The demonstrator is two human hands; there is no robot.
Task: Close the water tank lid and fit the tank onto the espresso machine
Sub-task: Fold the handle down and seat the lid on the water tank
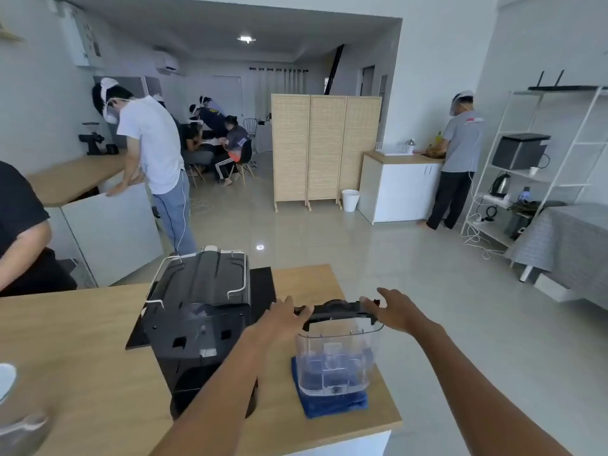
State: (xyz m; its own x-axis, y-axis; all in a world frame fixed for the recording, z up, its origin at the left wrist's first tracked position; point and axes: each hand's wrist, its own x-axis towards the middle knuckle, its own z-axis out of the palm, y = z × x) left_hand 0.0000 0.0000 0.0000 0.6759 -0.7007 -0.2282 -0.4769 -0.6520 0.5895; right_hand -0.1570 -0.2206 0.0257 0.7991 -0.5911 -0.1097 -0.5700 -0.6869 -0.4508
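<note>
A clear plastic water tank (337,357) stands upright on a folded blue cloth (332,401) near the right end of the wooden counter. Its black lid (339,309) is swung open behind the tank's rim. My left hand (284,319) rests on the lid's left end, and my right hand (393,309) touches its right end with fingers spread. The black espresso machine (200,320) sits just left of the tank, its back towards me.
The machine sits on a black mat (263,286) on the wooden counter (82,357), whose right edge runs just past the cloth. A white dish (5,380) lies at the far left. A person in black stands at the left; others work farther back.
</note>
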